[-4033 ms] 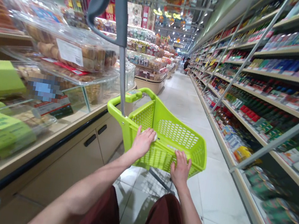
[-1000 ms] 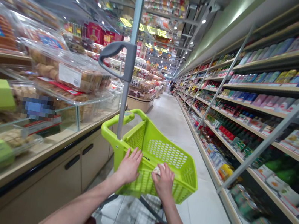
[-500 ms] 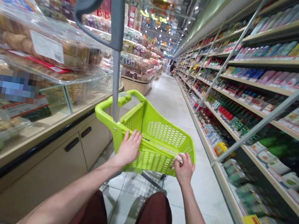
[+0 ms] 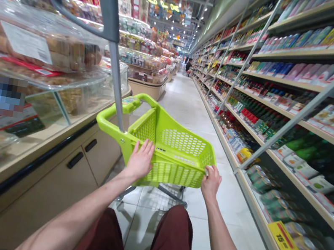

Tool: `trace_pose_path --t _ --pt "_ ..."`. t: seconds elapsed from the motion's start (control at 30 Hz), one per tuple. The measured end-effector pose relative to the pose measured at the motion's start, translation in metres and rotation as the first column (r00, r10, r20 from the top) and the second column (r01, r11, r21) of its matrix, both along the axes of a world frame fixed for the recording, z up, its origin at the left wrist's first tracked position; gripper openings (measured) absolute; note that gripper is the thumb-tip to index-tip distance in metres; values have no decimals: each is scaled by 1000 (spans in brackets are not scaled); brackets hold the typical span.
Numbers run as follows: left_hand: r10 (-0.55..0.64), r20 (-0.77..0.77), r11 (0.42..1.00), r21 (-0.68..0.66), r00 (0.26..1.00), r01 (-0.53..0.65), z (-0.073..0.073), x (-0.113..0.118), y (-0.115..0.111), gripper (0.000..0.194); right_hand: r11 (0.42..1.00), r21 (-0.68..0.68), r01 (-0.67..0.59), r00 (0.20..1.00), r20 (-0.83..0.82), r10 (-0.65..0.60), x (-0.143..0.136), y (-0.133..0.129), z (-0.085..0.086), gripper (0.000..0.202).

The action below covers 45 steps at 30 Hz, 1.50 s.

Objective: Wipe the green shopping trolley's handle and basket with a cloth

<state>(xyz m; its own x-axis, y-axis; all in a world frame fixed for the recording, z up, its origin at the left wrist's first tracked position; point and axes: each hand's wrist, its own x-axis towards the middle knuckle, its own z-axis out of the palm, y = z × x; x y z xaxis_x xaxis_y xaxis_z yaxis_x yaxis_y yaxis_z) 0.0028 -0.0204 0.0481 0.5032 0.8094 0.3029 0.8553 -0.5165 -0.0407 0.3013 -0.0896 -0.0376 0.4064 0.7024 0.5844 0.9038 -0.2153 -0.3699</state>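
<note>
A lime-green shopping basket cart (image 4: 174, 173) with perforated walls stands in front of me, on a grey wheeled frame. My left hand (image 4: 140, 160) lies with its fingers stretched over the basket's near side, toward the handle end. At the far right corner of the basket, my right hand (image 4: 211, 181) has its fingers curled round a small white cloth, of which only a bit shows at the fingertips. A grey pole with a loop-shaped grip (image 4: 111, 9) rises from the cart's left end.
On the left stands a counter (image 4: 50, 173) with plastic-packed baked goods (image 4: 67, 50). Tall shelves (image 4: 287, 113) of bottles and cans line the right side. A tiled aisle (image 4: 179, 97) runs ahead, with a person (image 4: 188, 66) far down it.
My right hand has moved from the basket's near side wall to its right end corner, and less of the cloth shows. The view has shifted slightly; my left hand stays on the rim.
</note>
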Motion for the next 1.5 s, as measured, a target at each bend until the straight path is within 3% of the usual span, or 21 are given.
trace_pose_path --t 0.13,0.23,0.37,0.47,0.57,0.73,0.8,0.87,1.0,1.1,1.2,1.4,1.5 --pt "11 -3 1000 2 1000 -11 -1 3 -1 65 998 58 5 999 -49 -2 7 -5 -3 48" --pt "14 -30 1000 -3 999 -14 0 5 -1 65 989 92 -119 992 -41 123 -20 6 0 51" --pt "6 -56 1000 -8 998 -6 1 5 -3 66 957 38 -287 958 -10 287 -68 22 8 54" --pt "-3 -56 1000 6 998 3 0 4 -3 67 936 -8 -353 936 8 353 -79 24 12 58" --pt "-6 -47 1000 8 999 7 -1 3 -4 67 959 -19 -282 959 19 283 -56 15 11 57" --pt "5 -34 1000 13 999 -4 -2 6 -5 67 999 25 40 998 -53 -39 -1 -3 2 51" --pt "17 -39 1000 16 999 -16 -3 8 -6 67 999 31 40 997 -60 -38 1 -3 0 50" --pt "22 -51 1000 15 998 -21 -3 10 -6 68 998 47 -48 997 -52 50 -14 2 1 51" --pt "20 -90 1000 -10 996 -21 0 15 -10 69 950 59 -305 952 -3 306 -73 22 7 57" --pt "17 -103 1000 -22 995 -19 3 16 -14 68 918 73 -390 921 27 389 -101 29 11 56" --pt "8 -89 1000 -22 996 -10 6 14 -17 64 934 91 -346 938 39 344 -89 25 11 55" --pt "21 -42 1000 -15 999 -21 7 9 -20 62 979 178 -98 995 10 98 -19 9 5 51" --pt "11 -26 1000 -12 1000 -11 6 9 -21 63 970 205 -130 991 10 130 -28 14 5 49"
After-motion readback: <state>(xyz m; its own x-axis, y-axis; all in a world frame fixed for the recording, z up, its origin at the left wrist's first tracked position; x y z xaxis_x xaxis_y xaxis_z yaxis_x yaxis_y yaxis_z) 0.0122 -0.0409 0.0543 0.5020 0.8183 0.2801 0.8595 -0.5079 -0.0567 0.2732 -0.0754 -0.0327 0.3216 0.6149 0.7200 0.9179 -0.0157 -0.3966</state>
